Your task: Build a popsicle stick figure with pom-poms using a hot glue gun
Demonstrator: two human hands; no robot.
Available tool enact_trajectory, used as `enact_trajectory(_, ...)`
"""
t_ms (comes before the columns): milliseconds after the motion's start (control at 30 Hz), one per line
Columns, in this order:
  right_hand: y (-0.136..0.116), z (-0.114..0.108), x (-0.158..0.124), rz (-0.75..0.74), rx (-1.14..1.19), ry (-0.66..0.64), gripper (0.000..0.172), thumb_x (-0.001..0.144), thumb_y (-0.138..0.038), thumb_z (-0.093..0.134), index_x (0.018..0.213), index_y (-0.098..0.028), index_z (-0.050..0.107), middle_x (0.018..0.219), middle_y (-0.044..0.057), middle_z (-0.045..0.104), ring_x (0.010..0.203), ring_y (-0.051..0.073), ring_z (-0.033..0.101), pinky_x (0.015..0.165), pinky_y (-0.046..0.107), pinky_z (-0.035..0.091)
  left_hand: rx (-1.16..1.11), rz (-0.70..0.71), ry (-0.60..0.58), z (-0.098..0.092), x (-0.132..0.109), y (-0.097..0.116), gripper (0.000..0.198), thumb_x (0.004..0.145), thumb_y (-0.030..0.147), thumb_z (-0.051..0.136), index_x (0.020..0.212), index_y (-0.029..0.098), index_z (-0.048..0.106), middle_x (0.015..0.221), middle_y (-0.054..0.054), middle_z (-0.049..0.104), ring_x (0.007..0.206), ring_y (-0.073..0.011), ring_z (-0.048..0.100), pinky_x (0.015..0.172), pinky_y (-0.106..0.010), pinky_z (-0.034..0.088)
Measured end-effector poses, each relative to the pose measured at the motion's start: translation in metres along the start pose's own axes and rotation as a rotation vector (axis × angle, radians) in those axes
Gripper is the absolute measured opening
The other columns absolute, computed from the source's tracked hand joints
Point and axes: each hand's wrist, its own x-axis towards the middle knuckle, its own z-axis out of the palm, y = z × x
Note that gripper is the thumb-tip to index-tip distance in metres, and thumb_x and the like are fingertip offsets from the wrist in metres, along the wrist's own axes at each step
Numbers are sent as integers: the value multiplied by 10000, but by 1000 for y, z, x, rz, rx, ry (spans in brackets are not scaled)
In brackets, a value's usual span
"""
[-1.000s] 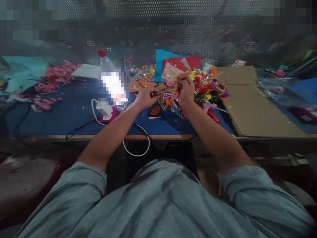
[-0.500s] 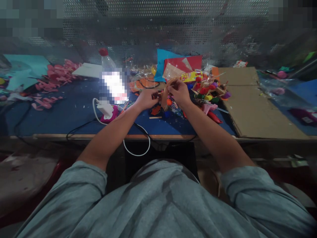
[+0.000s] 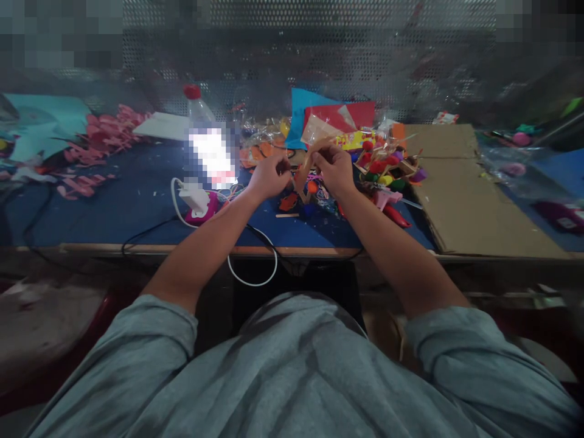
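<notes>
Wood first: a bent piece of pale sticks (image 3: 303,175) is up between both hands, just above the blue worktop (image 3: 128,210), near its middle. The right hand (image 3: 335,169) is closed on the upper end, fingers pinched tight round it. The left hand (image 3: 269,176) is curled shut at the lower part, fingertips meeting the sticks; something small and dark sits in that pinch, too blurred to name. Both forearms reach out from grey sleeves, elbows off the worktop's near edge. Under the hands, one loose stick (image 3: 286,215) lies flat among small coloured scraps. Just right of the right hand there is a heap (image 3: 387,165) of red, yellow and green bits with more sticks poking out, and beyond that a cardboard sheet (image 3: 456,182) lying flat. To the left of the left hand sits a white charger (image 3: 194,196), its cable (image 3: 255,277) looping over the front edge. Behind it stands a bottle (image 3: 199,112) with a red cap. Pink cutouts (image 3: 100,146) are scattered far left, and a red sheet (image 3: 340,114) lies at the back.
</notes>
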Motion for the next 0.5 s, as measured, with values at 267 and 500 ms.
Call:
enact_trajectory(267,3,-3,2,53,134,77,605,769,-840,833,933,-282,666,835,-2,664,737,168,705,728,373,660,-64,164,105,-6,1,8,240,977,402,723,1099,195,719,994,-87,759,821,-169,637,781,-343,528)
enact_trajectory(500,4,-1,2,32,148,22,538,841,-788,807,926,-290,624,773,-12,617,648,150,640,615,344,594,22,202,30,-1,2,2,285,996,477,715,903,215,774,868,-89,726,821,-197,622,813,-395,542)
